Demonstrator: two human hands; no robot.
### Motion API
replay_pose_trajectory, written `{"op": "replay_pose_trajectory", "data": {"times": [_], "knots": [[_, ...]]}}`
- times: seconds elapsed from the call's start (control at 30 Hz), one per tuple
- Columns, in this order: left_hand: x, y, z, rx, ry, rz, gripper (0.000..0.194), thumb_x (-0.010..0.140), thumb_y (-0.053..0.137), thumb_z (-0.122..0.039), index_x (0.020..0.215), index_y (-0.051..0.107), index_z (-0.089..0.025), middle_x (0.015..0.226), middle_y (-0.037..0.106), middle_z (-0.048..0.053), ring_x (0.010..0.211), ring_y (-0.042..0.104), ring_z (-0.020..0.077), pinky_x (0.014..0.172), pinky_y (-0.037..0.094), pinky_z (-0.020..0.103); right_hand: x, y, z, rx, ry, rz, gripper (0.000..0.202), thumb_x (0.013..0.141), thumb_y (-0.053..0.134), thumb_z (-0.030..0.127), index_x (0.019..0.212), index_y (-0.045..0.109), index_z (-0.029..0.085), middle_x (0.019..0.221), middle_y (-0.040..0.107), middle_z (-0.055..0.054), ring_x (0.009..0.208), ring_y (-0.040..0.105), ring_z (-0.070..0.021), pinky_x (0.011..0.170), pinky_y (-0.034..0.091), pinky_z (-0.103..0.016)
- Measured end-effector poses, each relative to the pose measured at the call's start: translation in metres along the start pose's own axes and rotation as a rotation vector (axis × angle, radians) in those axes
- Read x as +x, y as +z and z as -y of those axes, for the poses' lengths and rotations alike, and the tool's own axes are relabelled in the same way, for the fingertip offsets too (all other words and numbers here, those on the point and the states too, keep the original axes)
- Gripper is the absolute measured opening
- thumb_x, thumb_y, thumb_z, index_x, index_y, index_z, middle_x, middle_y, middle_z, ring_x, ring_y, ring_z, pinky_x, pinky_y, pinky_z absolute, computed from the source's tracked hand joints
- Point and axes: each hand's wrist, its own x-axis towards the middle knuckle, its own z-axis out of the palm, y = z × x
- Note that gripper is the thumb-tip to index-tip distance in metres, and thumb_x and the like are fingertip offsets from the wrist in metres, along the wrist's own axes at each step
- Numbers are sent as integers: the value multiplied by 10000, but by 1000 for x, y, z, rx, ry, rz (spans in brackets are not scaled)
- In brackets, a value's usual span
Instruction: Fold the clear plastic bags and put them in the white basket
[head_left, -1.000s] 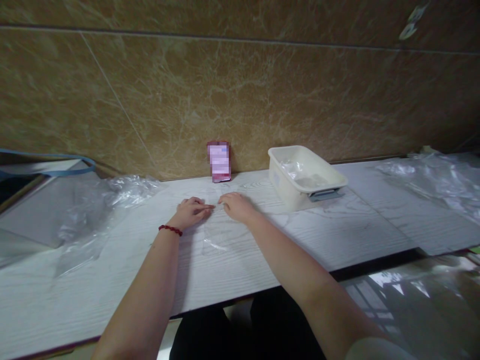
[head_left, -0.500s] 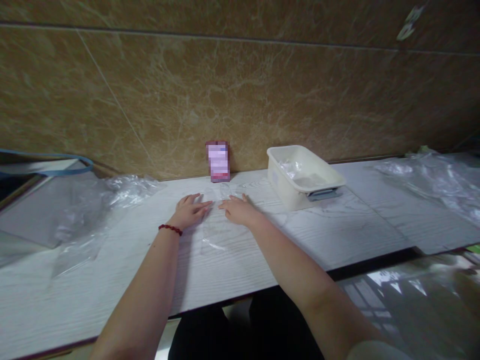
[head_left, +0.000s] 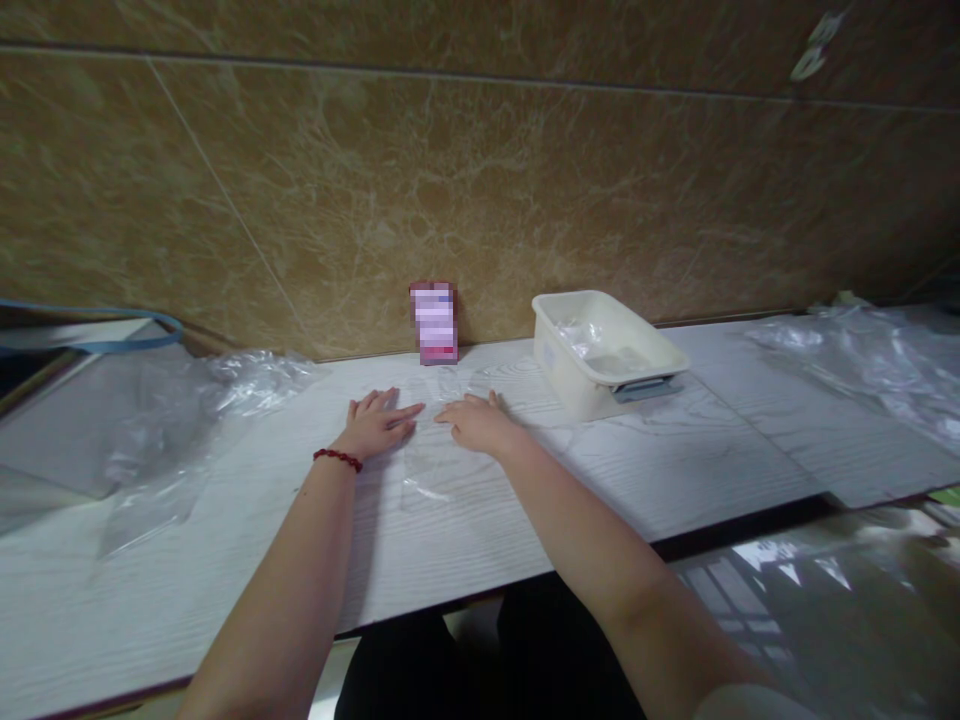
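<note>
A clear plastic bag (head_left: pixel 439 480) lies flat on the white wood-grain table in front of me, its outline faint against the surface. My left hand (head_left: pixel 377 424) rests palm down at the bag's left side, fingers spread, a red bracelet at the wrist. At the right side of the bag lies my right hand (head_left: pixel 474 422), also palm down with its fingers apart. A small gap separates the two hands' fingertips. Neither hand grips anything. Just beyond them a phone (head_left: pixel 436 323) leans upright on the wall, its screen blurred.
To the right stands a cream plastic bin (head_left: pixel 570 385) with clear plastic inside and a grey latch. Crumpled clear plastic (head_left: pixel 259 380) and a white box (head_left: pixel 60 430) sit at the left. More plastic sheeting (head_left: pixel 862 350) lies far right. A tiled wall (head_left: pixel 480 180) bounds the back.
Almost nothing differs. My hands stay over the bag, with the fingers shifted very slightly outward, and the whole view has drifted a little.
</note>
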Motion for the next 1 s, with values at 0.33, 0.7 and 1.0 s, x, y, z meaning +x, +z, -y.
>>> {"op": "replay_pose_trajectory", "data": {"times": [0.33,0.7,1.0], "knots": [[-1,-1,0,13,2,9,417,769,345,-489,1183,381,-450,1364,280,-8,1243,157,345,923,105,590,4,7,-3,-55,36,-10,511,740,370,113,1165,430,390,1314,351,50,1223,220,-274,883,23,-672],[0,2,3,19,-73,54,553,679,301,-682,1187,357,-471,1391,211,10,1244,73,397,875,42,647,5,4,-9,-8,85,-17,550,726,386,87,1120,443,467,1293,374,84,1209,245,-280,861,33,-686],[-3,-4,6,24,-37,72,592,656,307,-706,1198,339,-471,1389,212,17,1238,98,404,873,64,648,4,-4,-16,63,109,-94,505,715,370,50,1045,531,396,1222,462,75,1176,314,-205,928,86,-603]]}}
